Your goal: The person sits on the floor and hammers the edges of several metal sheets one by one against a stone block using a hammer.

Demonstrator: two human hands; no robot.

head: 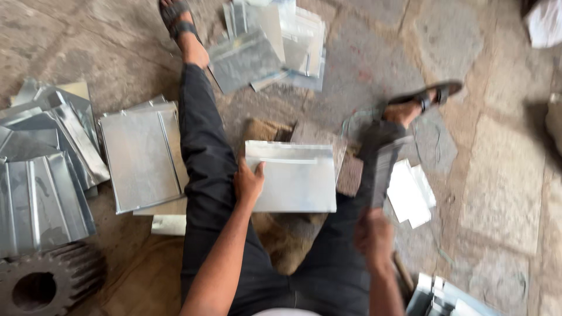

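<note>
Two hands work: the left hand [249, 182] pins a flat, shiny rectangular metal sheet [291, 177] at its nine o'clock edge, steadying it between the legs; the right hand [373, 234] clenches a blurred grey flat tool [383, 167], raised at three o'clock.

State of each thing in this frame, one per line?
Metal sheet: flat between the legs, left edge held.
Left hand: gripping the sheet.
Right hand: closed on a blurred tool.
Tool: raised, motion-blurred.
Left stack: lying flat.
Far stack: loosely piled.
Gear: lying flat.
</note>
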